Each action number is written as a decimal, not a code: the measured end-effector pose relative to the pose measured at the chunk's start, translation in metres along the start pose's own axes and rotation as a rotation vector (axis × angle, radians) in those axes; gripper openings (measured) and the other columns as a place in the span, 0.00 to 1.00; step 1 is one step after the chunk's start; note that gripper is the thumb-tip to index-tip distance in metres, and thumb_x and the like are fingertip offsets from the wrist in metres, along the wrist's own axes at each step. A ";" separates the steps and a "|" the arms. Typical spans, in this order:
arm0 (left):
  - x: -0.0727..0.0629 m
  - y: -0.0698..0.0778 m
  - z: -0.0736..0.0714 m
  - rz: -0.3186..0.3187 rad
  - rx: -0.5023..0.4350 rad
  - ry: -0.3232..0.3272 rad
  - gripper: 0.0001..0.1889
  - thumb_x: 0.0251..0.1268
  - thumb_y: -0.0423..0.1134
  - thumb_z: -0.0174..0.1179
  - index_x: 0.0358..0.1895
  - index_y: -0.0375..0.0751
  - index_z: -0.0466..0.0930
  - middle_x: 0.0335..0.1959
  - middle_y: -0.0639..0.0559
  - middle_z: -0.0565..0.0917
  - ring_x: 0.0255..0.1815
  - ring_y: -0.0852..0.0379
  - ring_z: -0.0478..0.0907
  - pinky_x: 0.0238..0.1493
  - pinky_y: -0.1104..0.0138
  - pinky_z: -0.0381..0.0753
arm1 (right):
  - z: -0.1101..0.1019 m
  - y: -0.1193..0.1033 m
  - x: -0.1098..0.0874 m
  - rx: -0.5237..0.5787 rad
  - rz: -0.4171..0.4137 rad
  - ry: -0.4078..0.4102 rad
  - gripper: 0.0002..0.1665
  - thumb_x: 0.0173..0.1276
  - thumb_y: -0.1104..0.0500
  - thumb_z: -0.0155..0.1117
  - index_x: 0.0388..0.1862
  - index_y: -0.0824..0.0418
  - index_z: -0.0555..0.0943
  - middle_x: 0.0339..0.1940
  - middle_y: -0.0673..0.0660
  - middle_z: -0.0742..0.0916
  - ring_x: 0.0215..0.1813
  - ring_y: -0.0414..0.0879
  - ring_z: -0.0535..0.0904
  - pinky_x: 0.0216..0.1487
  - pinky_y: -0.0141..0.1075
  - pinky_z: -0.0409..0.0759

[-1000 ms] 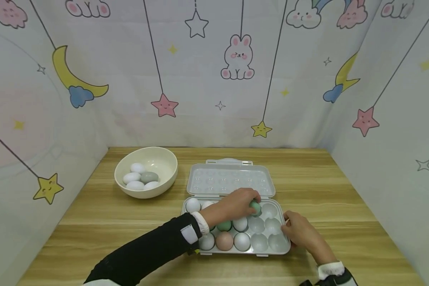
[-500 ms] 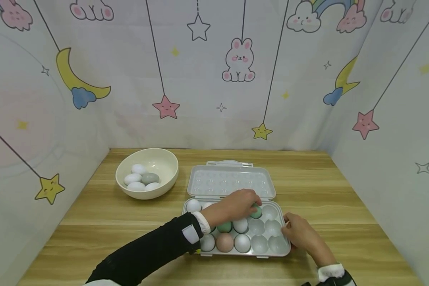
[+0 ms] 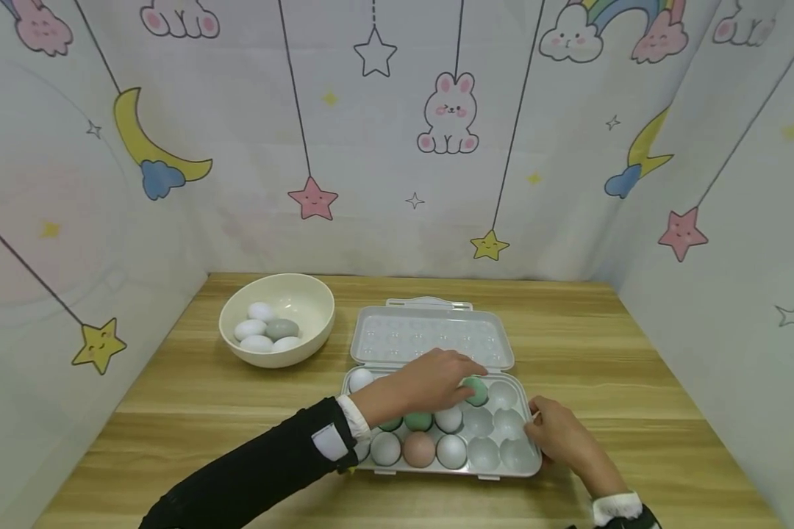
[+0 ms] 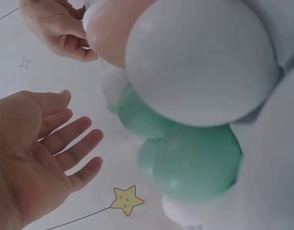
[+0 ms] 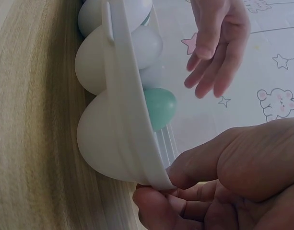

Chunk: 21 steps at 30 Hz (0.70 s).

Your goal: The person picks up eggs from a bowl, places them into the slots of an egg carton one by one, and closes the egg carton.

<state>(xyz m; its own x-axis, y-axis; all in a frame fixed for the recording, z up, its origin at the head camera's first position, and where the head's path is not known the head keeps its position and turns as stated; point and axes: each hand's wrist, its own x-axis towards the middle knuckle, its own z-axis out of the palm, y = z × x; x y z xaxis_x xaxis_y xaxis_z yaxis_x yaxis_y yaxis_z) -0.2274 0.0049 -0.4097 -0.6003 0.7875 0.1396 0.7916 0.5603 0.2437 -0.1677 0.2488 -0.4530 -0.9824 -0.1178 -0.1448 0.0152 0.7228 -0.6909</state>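
A plastic egg carton point(image 3: 528, 464) lies with its lid point(image 3: 430, 334) folded back. White, green and brown eggs fill its left cups. One green egg point(image 3: 478, 392) sits in the back row, also seen over the carton rim in the right wrist view. My left hand point(image 3: 423, 386) hovers at this egg with loosely spread fingers. In the left wrist view the left hand point(image 4: 46, 158) shows an open palm holding nothing. At the carton's right end, my right hand point(image 3: 559, 432) pinches the rim between thumb and fingers; the right wrist view shows this grip point(image 5: 204, 182) closely.
A cream bowl point(image 3: 317, 301) stands at the back left, holding several white eggs and a grey egg point(image 3: 281, 329). Cartoon-printed cloth walls point(image 3: 370, 242) enclose the wooden table point(image 3: 589, 345) at the back and sides.
The left hand's fingers have let go of the green egg, and the hand has drawn slightly left. The right hand keeps its hold on the carton. The head view has shifted a little.
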 end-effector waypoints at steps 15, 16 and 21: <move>-0.044 -0.013 -0.048 -0.013 0.122 0.068 0.21 0.74 0.43 0.65 0.67 0.44 0.80 0.68 0.44 0.79 0.68 0.48 0.76 0.68 0.51 0.74 | -0.002 0.000 0.002 0.020 0.030 -0.039 0.12 0.62 0.74 0.59 0.46 0.76 0.76 0.26 0.59 0.81 0.17 0.49 0.80 0.17 0.41 0.82; -0.047 -0.015 -0.051 -0.016 0.129 0.070 0.22 0.75 0.43 0.65 0.68 0.44 0.80 0.68 0.44 0.79 0.69 0.47 0.76 0.68 0.51 0.74 | -0.002 0.000 0.002 0.015 0.035 -0.043 0.13 0.62 0.74 0.59 0.46 0.77 0.75 0.26 0.59 0.81 0.17 0.49 0.80 0.18 0.41 0.82; -0.062 -0.023 -0.071 -0.061 0.141 0.080 0.23 0.76 0.43 0.63 0.70 0.44 0.78 0.71 0.43 0.76 0.72 0.45 0.71 0.72 0.47 0.68 | -0.003 -0.001 0.004 0.003 0.026 -0.057 0.12 0.62 0.74 0.60 0.46 0.77 0.76 0.26 0.59 0.81 0.16 0.49 0.79 0.18 0.41 0.82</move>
<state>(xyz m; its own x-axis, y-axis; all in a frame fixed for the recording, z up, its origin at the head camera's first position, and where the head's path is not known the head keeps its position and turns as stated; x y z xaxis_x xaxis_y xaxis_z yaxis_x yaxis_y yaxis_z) -0.2162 -0.0752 -0.3562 -0.6505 0.7310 0.2063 0.7581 0.6415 0.1174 -0.1717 0.2495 -0.4508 -0.9695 -0.1373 -0.2028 0.0414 0.7242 -0.6883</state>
